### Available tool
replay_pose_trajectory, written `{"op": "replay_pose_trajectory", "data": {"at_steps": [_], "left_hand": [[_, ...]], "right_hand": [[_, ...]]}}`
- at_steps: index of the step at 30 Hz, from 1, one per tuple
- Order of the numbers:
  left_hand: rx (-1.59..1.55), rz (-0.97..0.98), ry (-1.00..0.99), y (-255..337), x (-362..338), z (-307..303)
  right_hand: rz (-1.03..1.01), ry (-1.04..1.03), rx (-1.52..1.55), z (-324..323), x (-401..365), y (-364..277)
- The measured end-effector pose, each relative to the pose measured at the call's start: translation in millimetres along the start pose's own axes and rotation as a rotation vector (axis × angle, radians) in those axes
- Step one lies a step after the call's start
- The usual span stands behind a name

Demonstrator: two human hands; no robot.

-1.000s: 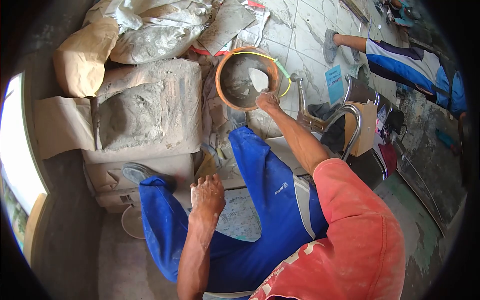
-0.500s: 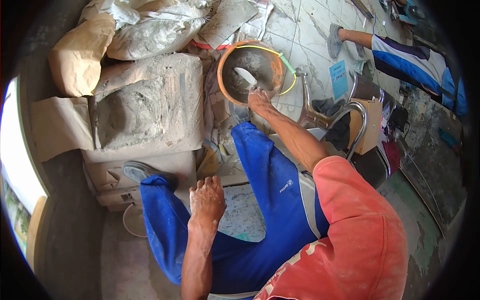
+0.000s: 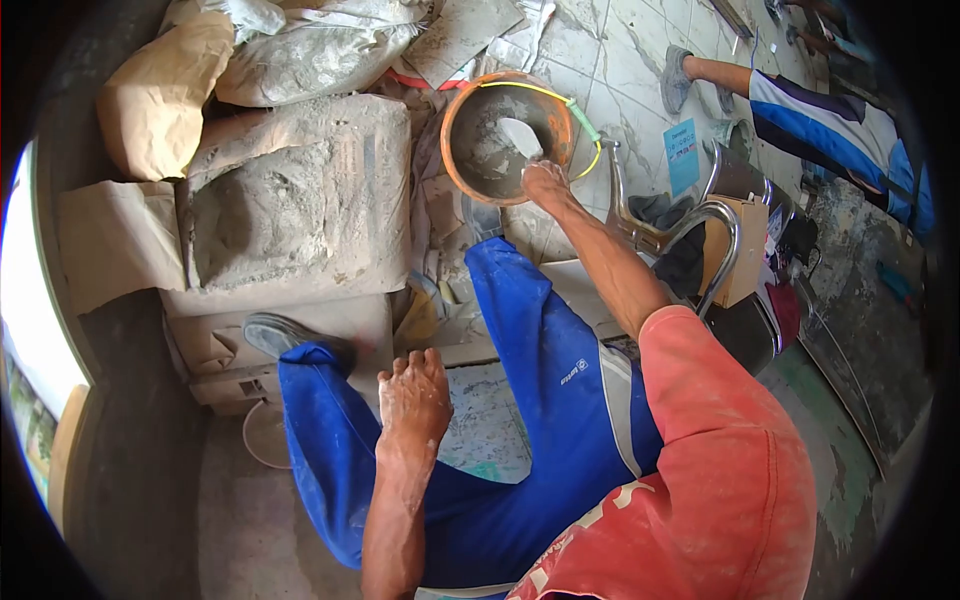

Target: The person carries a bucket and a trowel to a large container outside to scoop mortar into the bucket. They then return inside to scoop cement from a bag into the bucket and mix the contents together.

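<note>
An orange bucket [image 3: 448, 150] with grey paste inside stands at the upper middle, its yellow handle with a green grip lying to the right. My right hand [image 3: 545, 182] is closed at the bucket's near right rim, holding a trowel [image 3: 521, 137] whose pale blade points up and left over the paste. Most of the trowel's handle is hidden by the fingers. Over my left leg, my left hand [image 3: 415, 393] is curled with powder on its skin; its palm side is hidden. Left of the bucket lies an opened paper bag [image 3: 367, 190] of grey powder.
Filled sacks [image 3: 315, 55] and a brown paper bag [image 3: 160, 100] lie at the upper left. Right of the bucket are a metal chair frame [image 3: 735, 240] and a cardboard box [image 3: 742, 250]. Another person's leg [image 3: 720, 75] shows at the upper right. A small bowl [image 3: 265, 435] sits lower left.
My right hand has moved a little right and up in view with the trowel, whose blade now points more upward. The bucket appears slightly higher and further right.
</note>
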State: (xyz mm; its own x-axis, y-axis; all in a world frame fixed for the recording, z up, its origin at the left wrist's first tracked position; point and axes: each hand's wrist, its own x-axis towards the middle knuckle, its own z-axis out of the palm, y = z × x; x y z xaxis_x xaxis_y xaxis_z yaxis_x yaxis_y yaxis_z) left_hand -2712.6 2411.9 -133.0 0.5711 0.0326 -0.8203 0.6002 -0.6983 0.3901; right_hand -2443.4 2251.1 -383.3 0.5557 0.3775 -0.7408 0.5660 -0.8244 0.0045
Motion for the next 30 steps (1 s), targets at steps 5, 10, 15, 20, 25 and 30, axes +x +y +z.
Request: {"op": "replay_pose_trajectory", "data": {"at_steps": [5,10,15,20,25,30], "left_hand": [[0.036,0.008,-0.03,1.5,-0.3,-8.2],[0.032,-0.001,0.013,-0.5,-5.7,-10.9],[-0.033,0.008,-0.02,-2.3,-15.3,-19.6],[-0.052,-0.051,0.004,-7.9,-16.1,-11.9],[-0.13,-0.089,0.062,-8.6,-19.6,-10.3],[-0.278,-0.111,0.131,-13.6,-31.7,-14.9]], "right_hand": [[0.03,0.099,-0.021,-8.1,-31.8,16.6],[-0.015,0.161,0.106,-50.6,-95.7,0.8],[-0.286,0.162,0.28,-95.8,-131.4,-93.4],[-0.803,0.196,-0.104,-84.2,-80.9,-233.9],[-0.99,0.337,-0.49,-40.6,7.3,-329.5],[-0.938,0.269,-0.605,-41.7,28.9,-345.4]]}}
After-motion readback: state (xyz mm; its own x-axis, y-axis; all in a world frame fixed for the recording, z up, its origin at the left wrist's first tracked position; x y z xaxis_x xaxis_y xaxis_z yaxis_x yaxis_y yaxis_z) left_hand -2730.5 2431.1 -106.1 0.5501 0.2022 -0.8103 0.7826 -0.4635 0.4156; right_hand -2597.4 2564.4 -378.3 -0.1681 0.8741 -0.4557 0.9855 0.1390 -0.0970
